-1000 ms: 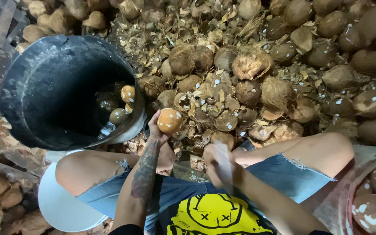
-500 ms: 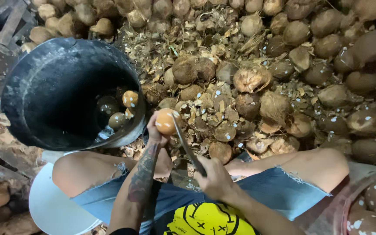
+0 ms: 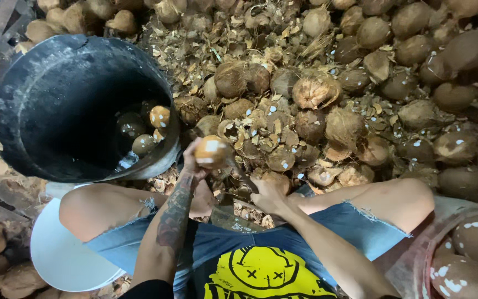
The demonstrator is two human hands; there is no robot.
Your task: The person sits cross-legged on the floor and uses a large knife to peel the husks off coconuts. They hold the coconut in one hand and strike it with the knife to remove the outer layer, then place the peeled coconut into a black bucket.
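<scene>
Fingers (image 3: 190, 160) of left hand (image 3: 193, 166) clasping peeled coconut (image 3: 211, 152) beside bucket (image 3: 40, 111); right hand (image 3: 269, 196) clenched on blade handle, edge toward coconut.

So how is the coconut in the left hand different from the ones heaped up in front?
The coconut in the left hand is smooth, pale orange-brown and lifted off the ground; the heaped coconuts are rough, fibrous, darker brown and lying among shell scraps. The held one also looks smaller. Both are roundish.
</scene>
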